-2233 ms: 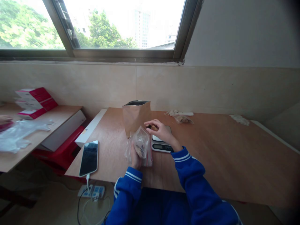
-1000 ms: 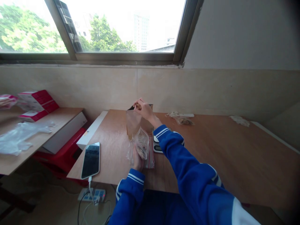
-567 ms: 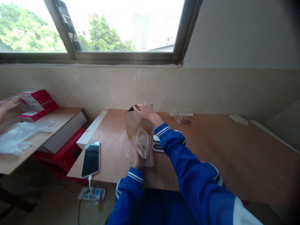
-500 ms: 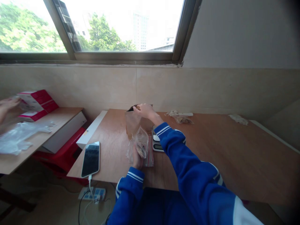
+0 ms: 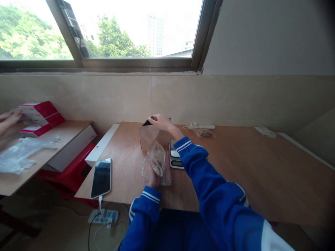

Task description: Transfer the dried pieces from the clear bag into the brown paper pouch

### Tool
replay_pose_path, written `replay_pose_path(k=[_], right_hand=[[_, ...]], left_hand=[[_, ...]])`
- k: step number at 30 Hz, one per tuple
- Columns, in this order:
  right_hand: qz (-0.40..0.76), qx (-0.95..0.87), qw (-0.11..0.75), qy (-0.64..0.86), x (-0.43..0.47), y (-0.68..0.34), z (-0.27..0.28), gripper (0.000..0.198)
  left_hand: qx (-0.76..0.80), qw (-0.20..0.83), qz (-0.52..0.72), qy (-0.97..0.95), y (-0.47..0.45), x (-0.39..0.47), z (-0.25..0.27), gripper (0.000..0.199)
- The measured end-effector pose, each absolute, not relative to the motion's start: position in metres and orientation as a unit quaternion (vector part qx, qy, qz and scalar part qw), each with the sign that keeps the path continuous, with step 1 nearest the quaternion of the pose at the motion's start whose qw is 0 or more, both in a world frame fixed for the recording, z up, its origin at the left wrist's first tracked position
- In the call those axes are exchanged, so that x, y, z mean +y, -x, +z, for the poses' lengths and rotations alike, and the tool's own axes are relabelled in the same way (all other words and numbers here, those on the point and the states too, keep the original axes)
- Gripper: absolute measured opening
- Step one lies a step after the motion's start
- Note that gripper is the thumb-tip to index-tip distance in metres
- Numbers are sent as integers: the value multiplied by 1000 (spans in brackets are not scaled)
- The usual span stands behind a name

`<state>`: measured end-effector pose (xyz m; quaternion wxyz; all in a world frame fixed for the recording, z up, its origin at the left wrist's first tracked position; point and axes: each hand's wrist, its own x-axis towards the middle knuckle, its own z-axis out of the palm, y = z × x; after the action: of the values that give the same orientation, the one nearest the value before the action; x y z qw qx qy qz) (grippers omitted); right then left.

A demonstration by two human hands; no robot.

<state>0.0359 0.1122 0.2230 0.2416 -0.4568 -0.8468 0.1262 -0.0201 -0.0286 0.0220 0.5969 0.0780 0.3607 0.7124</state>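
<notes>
My left hand [image 5: 153,177] grips a clear plastic zip bag [image 5: 157,162] with brownish pieces inside, held upright near the front of the wooden table [image 5: 261,167]. My right hand [image 5: 161,122] reaches forward to the open mouth of a brown paper pouch [image 5: 148,137] standing behind the zip bag. Its fingers are at the pouch's rim; whether they hold a small piece I cannot tell. A small digital scale [image 5: 175,157] lies just right of the bags, partly hidden by my right sleeve.
A phone [image 5: 101,177] on a charging cable lies at the table's front left. Crumpled scraps [image 5: 200,129] and another scrap [image 5: 265,131] lie by the wall. On the left table are red boxes [image 5: 42,113], plastic wrap [image 5: 19,153] and another person's hand [image 5: 9,118].
My right hand rose from the scale with a small brown piece, reached to the pouch's mouth and lowered onto its rim. My left hand kept the zip bag still.
</notes>
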Motion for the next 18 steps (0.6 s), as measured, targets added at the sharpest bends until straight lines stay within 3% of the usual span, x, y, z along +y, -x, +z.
replay_pose_path(k=[6,9,13,18], right_hand=[[140,-824,376,400,119,-40,215,35],[90,-849,353,383,119,-42,211,29],[55,-863,300,402,116,-42,209,34],[62,-845,393,358,97,-51,211,19]], left_hand=[[361,599,711,-75,21,-28,21,26],[361,597,714,-71,20,-27,20,25],[355,595,718,-65,19,-25,18,26],[358,599,714,-56,22,-27,19,30]])
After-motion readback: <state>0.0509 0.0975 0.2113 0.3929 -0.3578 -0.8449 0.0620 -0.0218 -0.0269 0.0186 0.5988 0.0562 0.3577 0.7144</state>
